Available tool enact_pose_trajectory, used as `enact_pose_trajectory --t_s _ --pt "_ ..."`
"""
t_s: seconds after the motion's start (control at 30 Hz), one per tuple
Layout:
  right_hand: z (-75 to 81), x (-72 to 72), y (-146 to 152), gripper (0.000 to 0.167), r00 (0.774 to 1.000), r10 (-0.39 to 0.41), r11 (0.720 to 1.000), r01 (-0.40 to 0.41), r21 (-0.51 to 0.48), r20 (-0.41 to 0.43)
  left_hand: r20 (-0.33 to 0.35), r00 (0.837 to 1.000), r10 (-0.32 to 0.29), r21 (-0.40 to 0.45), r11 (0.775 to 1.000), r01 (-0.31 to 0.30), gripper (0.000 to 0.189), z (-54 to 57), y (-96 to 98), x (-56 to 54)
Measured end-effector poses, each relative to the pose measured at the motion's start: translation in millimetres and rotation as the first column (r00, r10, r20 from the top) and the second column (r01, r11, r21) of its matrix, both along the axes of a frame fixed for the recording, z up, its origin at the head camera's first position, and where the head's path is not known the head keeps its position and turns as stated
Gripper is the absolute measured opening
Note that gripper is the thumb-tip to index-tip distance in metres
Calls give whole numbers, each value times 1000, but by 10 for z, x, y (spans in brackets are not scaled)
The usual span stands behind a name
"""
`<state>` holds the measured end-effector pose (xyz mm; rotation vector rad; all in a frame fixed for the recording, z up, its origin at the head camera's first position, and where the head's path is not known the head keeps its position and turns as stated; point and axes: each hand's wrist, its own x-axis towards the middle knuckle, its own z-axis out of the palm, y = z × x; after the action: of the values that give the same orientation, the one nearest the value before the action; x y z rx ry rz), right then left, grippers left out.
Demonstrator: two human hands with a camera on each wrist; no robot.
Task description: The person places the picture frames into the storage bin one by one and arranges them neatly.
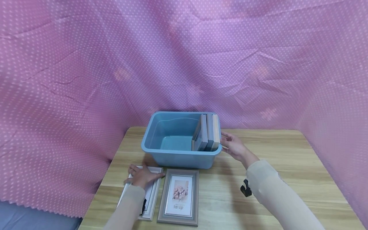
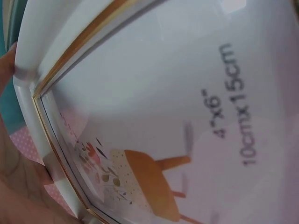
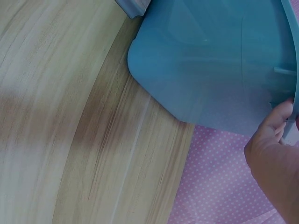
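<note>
My left hand (image 1: 142, 176) lies over the upper end of a white picture frame (image 1: 155, 193) on the table, thumb at its right edge and fingers spread to the other side. In the left wrist view, the hand (image 2: 21, 186) grips the rim of that white frame, which has a gold inner line and an orange printed motif. My right hand (image 1: 234, 148) holds the right-hand rim of a blue plastic bin (image 1: 181, 159). In the right wrist view, the thumb presses the bin wall just under the rim; the other fingers are partly hidden. Several picture frames (image 1: 204, 131) stand on edge inside, along the right wall.
A grey-brown picture frame (image 1: 179, 220) with a flower print lies face up beside the white one, in front of the bin. The wooden table (image 1: 276, 172) extends to the right. Pink dotted cloth (image 1: 184, 64) hangs behind and at both sides.
</note>
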<state>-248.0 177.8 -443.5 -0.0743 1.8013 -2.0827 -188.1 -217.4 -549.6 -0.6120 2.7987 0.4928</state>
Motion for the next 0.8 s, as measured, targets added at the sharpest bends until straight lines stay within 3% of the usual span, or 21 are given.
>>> enact_pose_trajectory --t_s 0.23,0.47,0.57,0.8 --pt "-7 -11 -15 57 1000 5 1000 -5 -11 -17 -52 999 12 -27 1000 -13 138 -39 5 -8" --pt "-36 -12 -51 57 1000 -4 1000 4 -20 -21 -57 998 3 -50 999 -6 137 -84 -50 -40" --pt "-53 -11 -53 56 1000 -14 1000 13 -22 -20 -68 997 -32 -48 998 29 133 -32 -76 -43" --pt "-66 -2 -35 56 999 -18 999 17 -35 -29 -149 984 -96 11 995 99 121 260 -133 -57"
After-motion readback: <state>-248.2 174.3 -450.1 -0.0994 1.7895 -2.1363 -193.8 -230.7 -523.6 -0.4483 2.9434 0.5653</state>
